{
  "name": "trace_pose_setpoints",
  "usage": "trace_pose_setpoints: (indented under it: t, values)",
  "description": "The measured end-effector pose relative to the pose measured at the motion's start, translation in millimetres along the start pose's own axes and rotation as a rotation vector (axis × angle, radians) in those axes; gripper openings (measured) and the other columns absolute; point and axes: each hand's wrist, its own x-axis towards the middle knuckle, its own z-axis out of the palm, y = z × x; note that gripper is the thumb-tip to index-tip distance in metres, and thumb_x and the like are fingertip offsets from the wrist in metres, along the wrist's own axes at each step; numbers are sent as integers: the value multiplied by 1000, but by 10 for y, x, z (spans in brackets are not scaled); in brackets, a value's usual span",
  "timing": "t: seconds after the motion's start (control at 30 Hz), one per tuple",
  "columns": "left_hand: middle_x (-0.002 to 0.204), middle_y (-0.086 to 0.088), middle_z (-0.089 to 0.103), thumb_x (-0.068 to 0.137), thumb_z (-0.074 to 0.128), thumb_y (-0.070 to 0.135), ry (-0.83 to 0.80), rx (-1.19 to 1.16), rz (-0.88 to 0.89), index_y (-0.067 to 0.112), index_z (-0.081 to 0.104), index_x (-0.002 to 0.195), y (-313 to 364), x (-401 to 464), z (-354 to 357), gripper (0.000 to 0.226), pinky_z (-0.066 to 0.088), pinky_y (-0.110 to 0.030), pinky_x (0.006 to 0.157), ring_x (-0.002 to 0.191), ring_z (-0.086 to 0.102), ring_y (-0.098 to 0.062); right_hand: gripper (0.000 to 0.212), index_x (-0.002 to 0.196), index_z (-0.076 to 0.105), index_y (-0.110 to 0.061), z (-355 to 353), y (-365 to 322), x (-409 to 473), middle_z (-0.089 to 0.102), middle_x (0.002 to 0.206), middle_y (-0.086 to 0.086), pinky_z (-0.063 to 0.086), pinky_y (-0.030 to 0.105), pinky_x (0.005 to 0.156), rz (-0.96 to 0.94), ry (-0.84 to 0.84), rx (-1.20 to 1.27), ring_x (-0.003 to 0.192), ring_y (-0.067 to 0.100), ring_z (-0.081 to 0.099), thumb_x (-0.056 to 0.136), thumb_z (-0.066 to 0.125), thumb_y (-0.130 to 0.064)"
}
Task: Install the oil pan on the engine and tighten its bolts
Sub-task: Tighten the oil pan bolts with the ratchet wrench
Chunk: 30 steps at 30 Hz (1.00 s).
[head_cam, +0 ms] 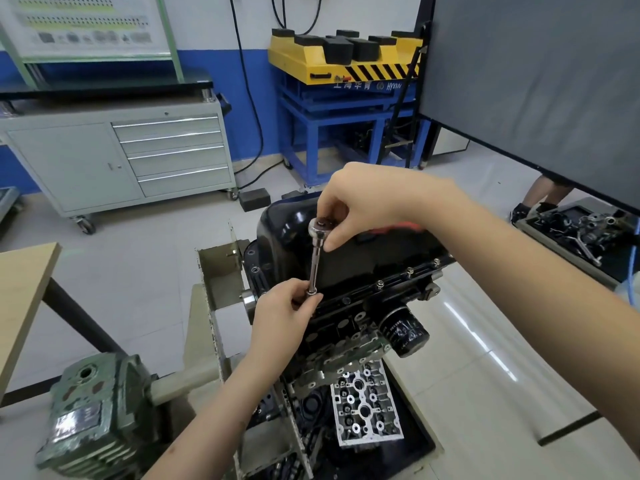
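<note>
I see the pan (346,251) already sitting on the engine (346,327). The ratchet (316,258) stands almost upright over a flange bolt at the near-left edge. My left hand (287,306) pinches its lower end; my right hand (349,209) grips the head above.

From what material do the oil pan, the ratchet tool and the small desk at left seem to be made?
Oil pan: probably metal with glossy black paint; it mirrors the room lights.
Ratchet tool: bright polished steel, perhaps chromed; silver with sharp highlights. The right hand holds its head, the left hand its lower end.
Desk: pale wood or wood-look laminate with a matte finish; which one cannot be told.
</note>
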Motion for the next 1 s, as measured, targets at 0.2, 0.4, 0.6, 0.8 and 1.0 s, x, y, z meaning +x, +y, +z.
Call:
trace_pose_setpoints:
  t: [0.2, 0.4, 0.6, 0.8, 1.0]
  values:
    - [58, 17, 58, 77, 71, 24, 15, 45, -23, 39, 55, 67, 46, 31, -40, 24, 38, -8, 54, 63, 54, 6, 30, 87, 65, -18, 19, -35, 11, 50, 62, -14, 38, 26, 57, -7, 4, 11, 59, 2, 46, 76, 67, -46]
    - [55, 16, 57, 82, 64, 18, -134, 57, 2, 38, 63, 83, 51, 67, -69, 20, 40, -10, 57, 56, 52, -2, 39, 114, 65, -24, -25, 10, 16, 66, 105, -11, 38, 6, 71, -74, -11, 46, 90, 1, 54, 76, 72, -21]
    - [55, 18, 52, 79, 69, 24, -105, 141, 38, 21, 63, 74, 35, 99, -99, 7, 36, -9, 54, 56, 51, 4, 32, 92, 66, -20, -26, -36, 38, 58, 71, -14, 41, 14, 58, -44, -5, 15, 66, 3, 52, 71, 72, -43]
    - [55, 18, 54, 75, 72, 30, -63, 144, 10, 35, 51, 63, 38, 101, -104, 25, 37, -8, 54, 57, 53, 4, 28, 81, 61, -19, 34, -75, 52, 53, 54, -16, 35, 9, 51, -33, -7, 72, 53, -3, 48, 77, 66, -47]
    - [64, 19, 60, 81, 67, 19, -161, 84, 43, 25, 70, 89, -7, 89, -140, 10, 42, -3, 65, 68, 56, 8, 39, 115, 63, -26, -33, -7, 51, 61, 97, -15, 37, 6, 69, -55, -17, 66, 91, 3, 54, 78, 71, -19]
